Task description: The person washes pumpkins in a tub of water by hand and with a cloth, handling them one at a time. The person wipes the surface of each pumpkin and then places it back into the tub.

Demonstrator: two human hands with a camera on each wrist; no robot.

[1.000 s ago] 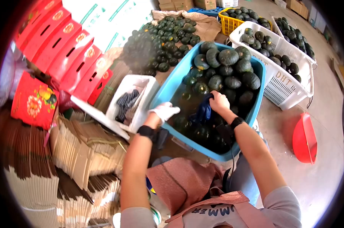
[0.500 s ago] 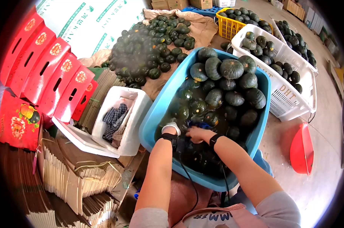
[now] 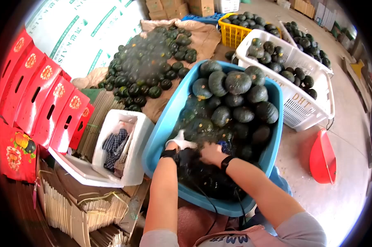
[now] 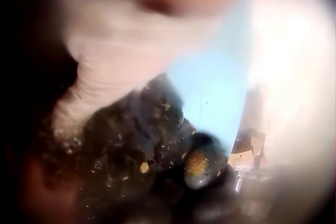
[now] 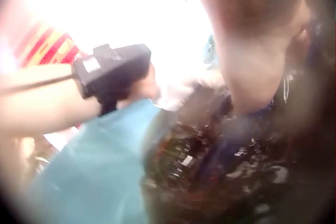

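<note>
My left hand [image 3: 181,142], in a white glove, reaches into the dark water of a blue tub [image 3: 154,142]. Its fingertips dip under the surface in the left wrist view, so I cannot tell whether it grips something. Close to its right, my bare right hand [image 3: 212,153] is partly in the water, holding a dark blue cloth [image 3: 223,145]. The cloth shows as a blue patch beside the fingers. Dark green squashes [image 3: 238,82] are heaped at the tub's far and right sides; others lie under the water around both hands.
A white foam box [image 3: 137,164] with cloths stands left of the tub, near red cartons [image 3: 54,105] and stacked cardboard [image 3: 66,197]. More squashes lie on brown sheeting [image 3: 204,39] behind. White [image 3: 301,103] and yellow crates [image 3: 231,35] and a red basin [image 3: 321,160] are to the right.
The right hand has lowered the blue cloth from above the water into it, toward the left hand. The left hand has moved from the tub's left rim into the water.
</note>
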